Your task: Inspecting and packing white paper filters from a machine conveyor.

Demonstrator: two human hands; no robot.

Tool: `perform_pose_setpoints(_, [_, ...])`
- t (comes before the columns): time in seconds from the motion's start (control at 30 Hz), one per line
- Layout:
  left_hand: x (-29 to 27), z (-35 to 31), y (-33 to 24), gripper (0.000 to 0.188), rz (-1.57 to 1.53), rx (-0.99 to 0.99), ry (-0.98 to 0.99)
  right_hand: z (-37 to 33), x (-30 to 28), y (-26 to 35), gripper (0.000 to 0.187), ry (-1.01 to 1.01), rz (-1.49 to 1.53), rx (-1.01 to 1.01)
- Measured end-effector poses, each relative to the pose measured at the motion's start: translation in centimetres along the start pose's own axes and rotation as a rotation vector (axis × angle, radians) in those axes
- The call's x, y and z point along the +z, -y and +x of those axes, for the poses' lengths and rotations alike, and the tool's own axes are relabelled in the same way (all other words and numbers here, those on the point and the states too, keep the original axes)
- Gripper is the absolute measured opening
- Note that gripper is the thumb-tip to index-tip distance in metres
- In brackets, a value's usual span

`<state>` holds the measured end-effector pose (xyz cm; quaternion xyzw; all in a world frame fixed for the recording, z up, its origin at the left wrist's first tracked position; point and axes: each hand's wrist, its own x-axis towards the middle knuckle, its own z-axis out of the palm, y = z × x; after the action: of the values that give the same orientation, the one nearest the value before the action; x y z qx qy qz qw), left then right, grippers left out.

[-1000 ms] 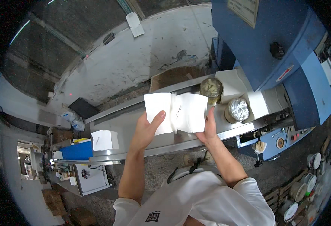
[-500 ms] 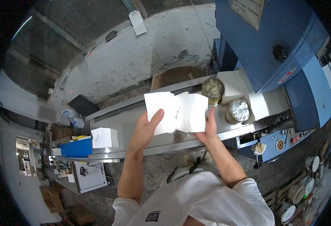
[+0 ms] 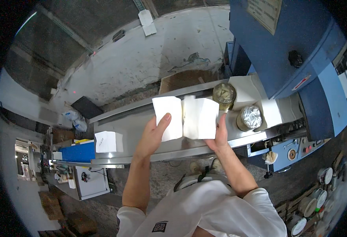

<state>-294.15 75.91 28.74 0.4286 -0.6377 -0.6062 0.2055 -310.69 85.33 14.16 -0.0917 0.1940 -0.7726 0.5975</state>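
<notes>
Above the metal bench, a stack of white paper sheets (image 3: 169, 120) is spread apart like an open book. My left hand (image 3: 151, 136) grips its left side, thumb pressed on the top sheet and fingers underneath. My right hand (image 3: 218, 136) holds the right side from below and along its edge; its fingertips are partly hidden behind the paper. Blurred leaves stand up in the middle between the two halves. To the left on the bench lies another stack of white paper (image 3: 105, 142) with small dark marks on it.
A metal bench (image 3: 122, 130) runs across the front. Two clear-wrapped round jars or rolls (image 3: 249, 118) stand on it at the right, beside white sheets (image 3: 244, 90) and a big blue machine (image 3: 276, 51). A blue block (image 3: 76, 153) sits at the left end; round tubs (image 3: 325, 175) are lower right.
The middle leaves have flipped and blurred, and the dark marks on the held paper no longer show. Both hands stay nearly in place; the view has shifted slightly.
</notes>
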Motion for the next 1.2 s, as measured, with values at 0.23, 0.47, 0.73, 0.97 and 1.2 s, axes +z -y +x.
perform_pose_setpoints(0.23, [0.1, -0.5, -0.7, 0.060, -0.014, 0.000, 0.003, 0.0, -0.1, -0.2, 0.091, -0.005, 0.038, 0.023])
perform_pose_setpoints(0.47, [0.0, -0.3, -0.1, 0.059, -0.034, 0.011, 0.004, 0.0, -0.2, -0.3, 0.094, 0.012, 0.037, 0.038])
perform_pose_setpoints(0.73, [-0.1, -0.5, -0.2, 0.057, -0.035, -0.005, 0.007, -0.1, -0.3, -0.4, 0.095, 0.010, 0.058, 0.053])
perform_pose_setpoints(0.97, [0.0, -0.7, -0.8, 0.050, 0.019, -0.015, 0.023, -0.2, -0.2, -0.3, 0.096, -0.004, 0.060, 0.056])
perform_pose_setpoints(1.2, [-0.1, -0.5, -0.3, 0.042, 0.036, 0.067, 0.007, -0.1, -0.4, -0.6, 0.097, -0.003, 0.077, 0.054])
